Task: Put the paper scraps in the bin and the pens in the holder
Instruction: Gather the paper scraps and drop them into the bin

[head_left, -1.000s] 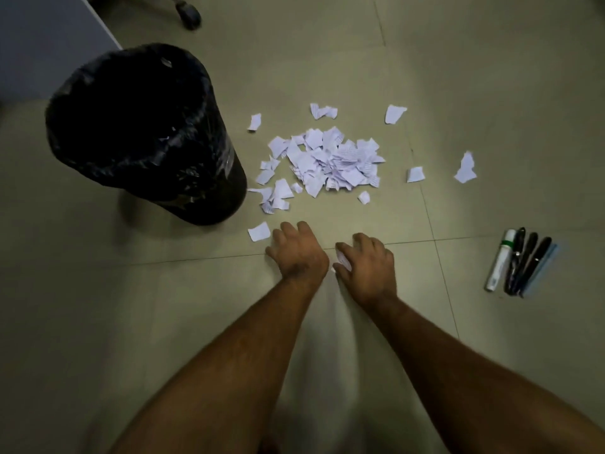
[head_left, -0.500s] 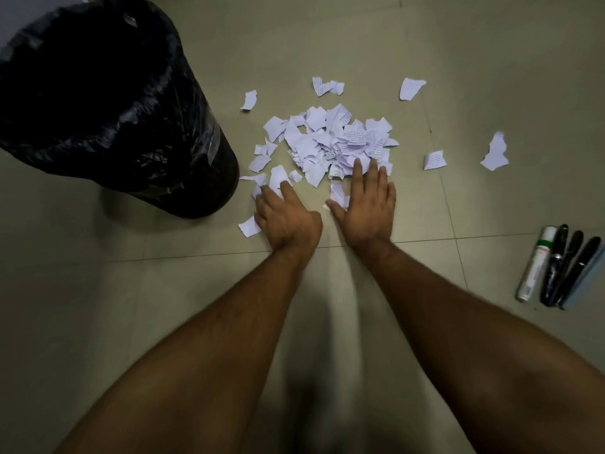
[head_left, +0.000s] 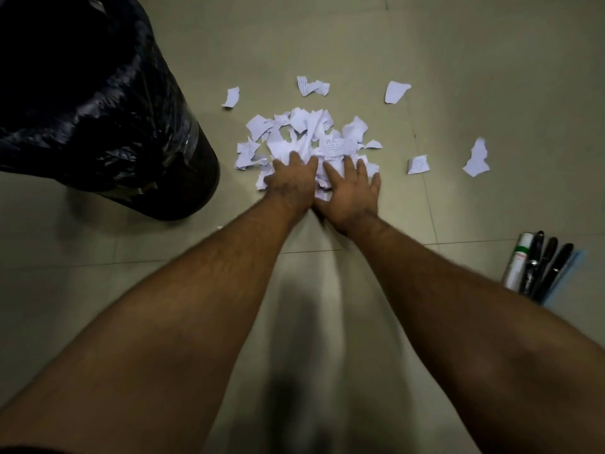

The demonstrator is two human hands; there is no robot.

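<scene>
A heap of torn white paper scraps point(head_left: 307, 136) lies on the tiled floor in the middle of the head view. My left hand point(head_left: 291, 181) and my right hand point(head_left: 352, 188) lie side by side on the near edge of the heap, fingers stretched forward and pressing on the scraps. A black bin lined with a black bag point(head_left: 131, 126) stands at the upper left, close to the heap. A row of several pens point(head_left: 545, 267) with a white marker point(head_left: 519, 260) lies on the floor at the right. No pen holder is in view.
Single scraps lie apart from the heap: one near the bin point(head_left: 231, 97), a pair behind the heap point(head_left: 312, 86), one at the back right point(head_left: 396, 91) and two to the right point(head_left: 417, 164) point(head_left: 478, 157). Bare floor tiles point(head_left: 491, 77) surround everything.
Both hands slid forward across the floor from in front of the heap onto its near edge, pushing the scraps closer together. The camera came nearer to the bin and heap.
</scene>
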